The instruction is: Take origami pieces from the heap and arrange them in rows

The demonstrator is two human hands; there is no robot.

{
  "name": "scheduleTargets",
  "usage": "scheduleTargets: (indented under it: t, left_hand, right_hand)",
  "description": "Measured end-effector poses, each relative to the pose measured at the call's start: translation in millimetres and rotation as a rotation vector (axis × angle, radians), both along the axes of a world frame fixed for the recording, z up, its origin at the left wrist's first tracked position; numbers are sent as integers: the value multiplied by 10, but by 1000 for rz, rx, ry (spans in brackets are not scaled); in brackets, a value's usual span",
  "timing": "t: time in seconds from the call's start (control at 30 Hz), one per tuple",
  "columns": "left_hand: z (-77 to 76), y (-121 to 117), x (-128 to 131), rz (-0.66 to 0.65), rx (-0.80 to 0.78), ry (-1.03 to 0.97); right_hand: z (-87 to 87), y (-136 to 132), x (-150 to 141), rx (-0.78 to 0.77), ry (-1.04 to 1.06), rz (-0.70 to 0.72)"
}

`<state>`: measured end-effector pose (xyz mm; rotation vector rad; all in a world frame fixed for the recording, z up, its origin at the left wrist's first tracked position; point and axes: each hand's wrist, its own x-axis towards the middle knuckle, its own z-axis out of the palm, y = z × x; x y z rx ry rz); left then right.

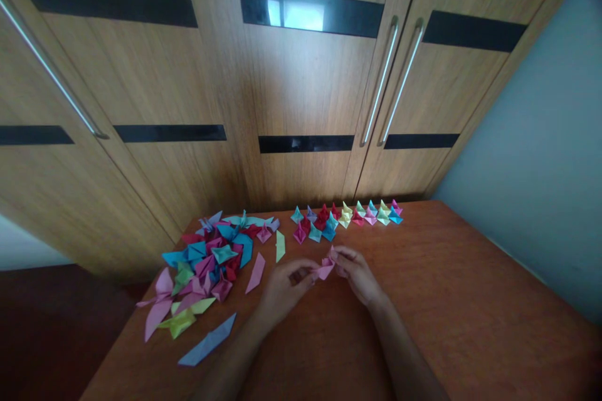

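Observation:
A small pink folded paper piece (324, 270) is pinched between both my hands over the middle of the brown table (470, 313). My left hand (282, 288) grips its left end with closed fingers. My right hand (358, 272) holds its right end, fingers curled round it. To the left lies a loose heap of folded paper pieces (211, 260) in pink, blue, green and red. Beyond my hands, near the table's far edge, several small finished paper shapes (345, 218) stand in rows.
Single folded strips lie apart from the heap: a blue one (207, 341), a pink one (256, 272) and a green one (280, 245). Wooden cupboard doors with metal handles (380, 81) rise behind the table. A grey wall (540, 156) stands at the right.

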<state>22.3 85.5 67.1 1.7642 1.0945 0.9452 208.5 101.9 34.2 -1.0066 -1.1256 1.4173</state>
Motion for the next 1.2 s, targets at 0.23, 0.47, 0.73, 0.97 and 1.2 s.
scheduleTargets:
  t: [0.23,0.47,0.73,0.97,1.2]
  left_hand:
    - [-30,120,157,-19,24,-6]
    - [5,356,614,-47,374,501]
    - [-50,710,1058,-54,408,794]
    - [-113,835,1192,-31,394,913]
    - [-97,875,1223,-16,371,953]
  right_hand:
    - [-42,75,140,43,-98,-128]
    - [-272,253,586,43,-632,-644]
    - [-386,268,595,15,-961,-631]
    - [-365,264,555,11,-1061,-602]
    - [-351,241,531,17,-1083,-602]
